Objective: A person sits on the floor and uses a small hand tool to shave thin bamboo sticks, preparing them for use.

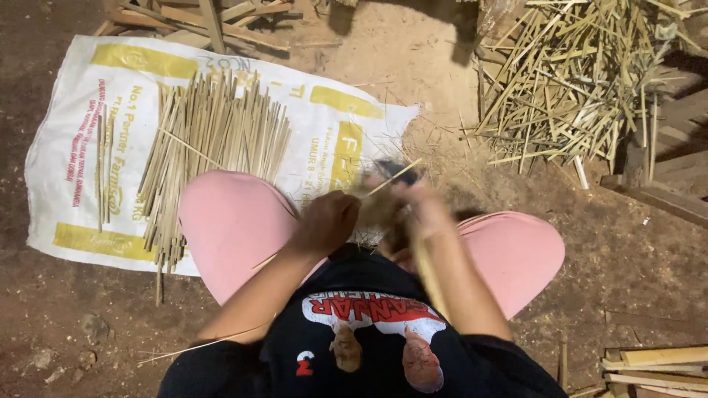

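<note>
dirt floor, white sack (pixel 66 147). left hand (pixel 328 220) clenched on thin bamboo stick (pixel 387 180), light, springy, hold mid-length; right hand (pixel 424 210) blurred, grip unclear.

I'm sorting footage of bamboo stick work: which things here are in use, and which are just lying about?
In use:
left hand gripping a thin bamboo stick
right hand, blurred
stick pile on the white sack

Lying about:
bamboo offcuts
wood planks

A thin, pale bamboo stick (pixel 389 179) is held slanted between the knees, its far tip raised rightward; a dark-handled blade (pixel 394 171) is blurred against it.
</note>
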